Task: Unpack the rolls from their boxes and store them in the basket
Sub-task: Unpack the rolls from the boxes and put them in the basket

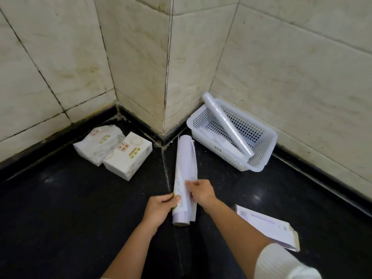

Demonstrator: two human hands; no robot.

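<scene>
Two tiled walls (281,67) meet the dark floor (60,218) at a protruding corner, well beyond the grip. One white perforated basket (267,146) sits against the wall, ahead and to the right of the grip; its placement there appears intended to keep it within reach. It holds one clear-wrapped roll (227,125), propped diagonally over the rim, apparently because it is longer than the basket, plus flat white items that cannot be identified. Two tissue packs (114,150) lie ahead and to the left. One emptied, flattened box (267,226) lies right of the grip, beside the forearm.

One long pale box (186,164), its side flap open, is at the grip itself. The left hand (159,210) is closed around its near end, steadying it. The right hand (201,192) pinches the open flap between fingertips, probably to free the roll inside. Roll extraction is judged not yet complete.
</scene>
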